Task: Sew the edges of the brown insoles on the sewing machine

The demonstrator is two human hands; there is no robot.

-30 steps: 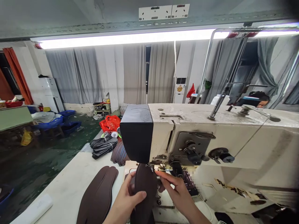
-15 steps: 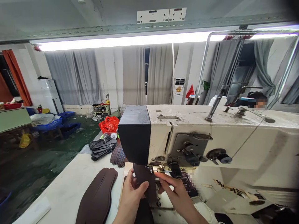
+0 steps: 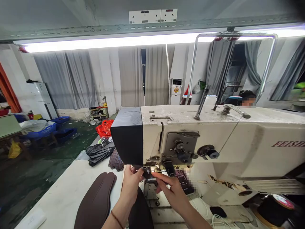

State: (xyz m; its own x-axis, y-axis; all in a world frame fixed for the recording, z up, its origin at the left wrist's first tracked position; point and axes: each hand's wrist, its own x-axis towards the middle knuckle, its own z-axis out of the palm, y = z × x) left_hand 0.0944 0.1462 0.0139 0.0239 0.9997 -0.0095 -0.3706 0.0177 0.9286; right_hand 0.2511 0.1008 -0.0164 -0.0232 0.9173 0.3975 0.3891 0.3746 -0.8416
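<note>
A cream sewing machine (image 3: 183,117) with a black end cover stands in front of me. Under its head, at the needle and presser area, is a dark brown fabric piece (image 3: 148,175), bent and partly hidden by my fingers. My left hand (image 3: 130,182) pinches its left side between thumb and fingers. On the other side my right hand (image 3: 169,187) has its index finger stretched to the piece beside the presser foot, the other fingers curled below its edge. A black strip of material (image 3: 141,211) hangs down below my left hand. A padded brown piece (image 3: 96,200) lies on the table at left.
Bundled dark pieces (image 3: 100,151) and a stack of brown pieces (image 3: 116,160) lie beyond the machine's left end, near a red plastic bag (image 3: 104,128). A black thread cone (image 3: 274,208) sits at lower right. Another person's head (image 3: 247,97) shows behind the machine.
My view has turned a little to the right. The brown piece, earlier upright and broad between my hands, now looks folded down; my left hand has moved up close to the needle area.
</note>
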